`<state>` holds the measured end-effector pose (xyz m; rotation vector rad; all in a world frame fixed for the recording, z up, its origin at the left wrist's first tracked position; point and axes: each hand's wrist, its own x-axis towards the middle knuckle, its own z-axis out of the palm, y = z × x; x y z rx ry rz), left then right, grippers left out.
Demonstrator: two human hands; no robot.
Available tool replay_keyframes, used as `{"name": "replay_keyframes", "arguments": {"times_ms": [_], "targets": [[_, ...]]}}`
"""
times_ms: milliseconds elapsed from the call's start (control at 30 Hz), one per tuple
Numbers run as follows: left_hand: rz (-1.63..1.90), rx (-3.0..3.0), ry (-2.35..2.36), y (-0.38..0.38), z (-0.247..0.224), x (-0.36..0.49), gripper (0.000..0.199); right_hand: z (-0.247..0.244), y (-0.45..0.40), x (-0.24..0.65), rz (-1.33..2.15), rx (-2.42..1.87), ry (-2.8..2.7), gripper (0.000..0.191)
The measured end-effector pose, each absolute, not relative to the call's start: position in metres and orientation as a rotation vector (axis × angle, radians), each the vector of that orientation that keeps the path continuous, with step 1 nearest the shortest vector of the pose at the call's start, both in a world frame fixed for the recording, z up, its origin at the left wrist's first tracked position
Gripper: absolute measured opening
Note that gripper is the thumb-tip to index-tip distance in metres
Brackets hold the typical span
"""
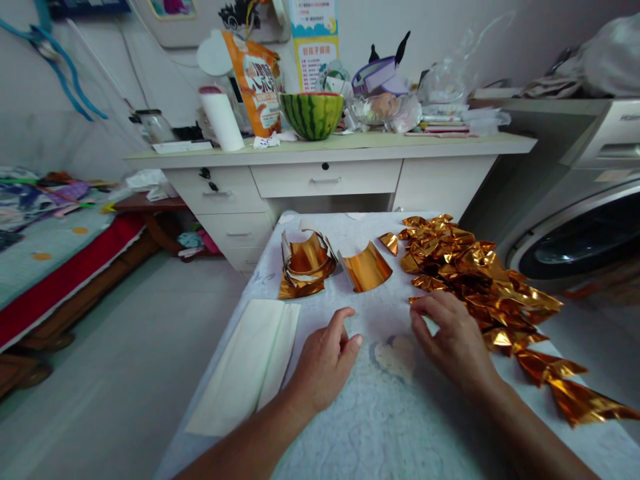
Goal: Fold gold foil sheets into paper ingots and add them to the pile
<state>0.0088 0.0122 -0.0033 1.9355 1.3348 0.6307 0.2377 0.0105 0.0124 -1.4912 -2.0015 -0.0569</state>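
My left hand (325, 363) hovers over the middle of the cloth-covered table, thumb and forefinger apart with nothing between them. At the near edge of a heap of folded gold foil pieces (465, 267), my right hand (453, 340) has thumb and forefinger pinched together. A small gold foil tip (414, 300) shows at those fingertips; the rest of that piece is hidden. Beyond my left hand lie a curved gold foil sheet (367, 268) and a curled stack of gold foil sheets (307, 257). A folded white paper (245, 367) lies left of my left hand.
Behind the table stands a white desk (325, 177) with a cut watermelon (313, 117), an orange snack bag (257, 87) and a paper roll (221, 120) on it. A washing machine (590, 200) is close on the right. A bed (55, 247) stands at the left.
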Motion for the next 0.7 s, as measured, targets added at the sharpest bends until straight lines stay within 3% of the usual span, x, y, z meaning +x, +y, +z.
{"name": "replay_keyframes", "arguments": {"times_ms": [267,500,700], "targets": [[0.633,1.945,1.328,0.013,-0.003,0.009,0.033,0.006,0.037,0.205,0.37,-1.567,-2.224,0.013],[0.679,1.905,1.372,0.015,-0.002,0.007,0.019,-0.011,0.072,0.173,0.235,-1.682,-2.103,0.021],[0.697,1.906,1.369,0.017,-0.004,0.007,0.018,-0.013,0.077,0.16,0.103,-1.718,-2.092,0.015]]}}
